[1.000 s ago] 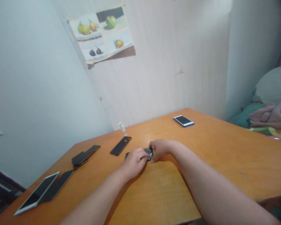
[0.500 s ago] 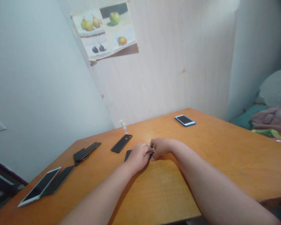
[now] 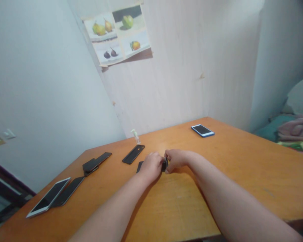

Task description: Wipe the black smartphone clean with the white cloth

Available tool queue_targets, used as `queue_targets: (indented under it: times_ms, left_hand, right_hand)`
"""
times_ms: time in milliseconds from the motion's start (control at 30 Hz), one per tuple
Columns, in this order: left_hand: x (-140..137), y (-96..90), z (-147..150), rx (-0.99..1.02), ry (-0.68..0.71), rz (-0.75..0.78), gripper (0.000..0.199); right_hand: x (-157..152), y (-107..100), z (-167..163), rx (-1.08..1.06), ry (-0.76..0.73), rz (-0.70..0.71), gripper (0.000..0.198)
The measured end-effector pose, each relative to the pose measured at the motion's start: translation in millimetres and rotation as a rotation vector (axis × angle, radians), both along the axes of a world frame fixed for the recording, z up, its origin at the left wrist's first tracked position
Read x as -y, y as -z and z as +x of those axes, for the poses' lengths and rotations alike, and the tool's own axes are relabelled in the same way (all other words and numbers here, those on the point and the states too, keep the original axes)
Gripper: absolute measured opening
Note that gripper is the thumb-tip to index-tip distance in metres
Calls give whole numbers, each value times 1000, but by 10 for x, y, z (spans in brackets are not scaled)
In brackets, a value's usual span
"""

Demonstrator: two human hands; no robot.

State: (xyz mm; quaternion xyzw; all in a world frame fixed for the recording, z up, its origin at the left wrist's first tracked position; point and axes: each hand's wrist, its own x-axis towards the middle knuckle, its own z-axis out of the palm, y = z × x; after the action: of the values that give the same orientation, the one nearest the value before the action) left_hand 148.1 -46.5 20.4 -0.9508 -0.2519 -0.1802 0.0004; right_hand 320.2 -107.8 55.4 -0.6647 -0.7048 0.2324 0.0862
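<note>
A black phone (image 3: 139,166), lying low over the table, is mostly covered by my left hand (image 3: 153,166). My left fingers are closed over it, and its corner shows on the left side. My right hand (image 3: 175,159) pinches the dark end of the phone on the right, thumb below and fingers curled above. The small details between the fingertips are hidden or too small to make out. Just behind my left hand lies an empty black phone case (image 3: 133,154) with a camera cutout.
A small clear pump bottle (image 3: 136,137) stands at the wall. A blue-edged phone (image 3: 202,130) lies at the back right of the wooden table (image 3: 242,168). Along the left lie a white tablet (image 3: 49,197), a dark flat device (image 3: 68,191) and stacked black phones (image 3: 96,163).
The view has shifted slightly, moving everything a little to the right. A light and yellowish bit that showed between my fingertips is now dark. Both hands stay at the phone.
</note>
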Motion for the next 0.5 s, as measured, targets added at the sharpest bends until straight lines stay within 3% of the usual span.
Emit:
queue_targets:
  times_ms: [300, 400, 500]
  left_hand:
    - [-283, -47, -799, -8, -169, 24, 23]
    - [-317, -48, -807, -11, -201, 27, 23]
    - [-251, -25, -592, -16, -180, 32, 23]
  right_hand:
    - [-25, 46, 23, -53, 3, 1, 67]
    - [-27, 51, 27, -53, 4, 8, 67]
    - [-37, 59, 29, -37, 2, 20, 66]
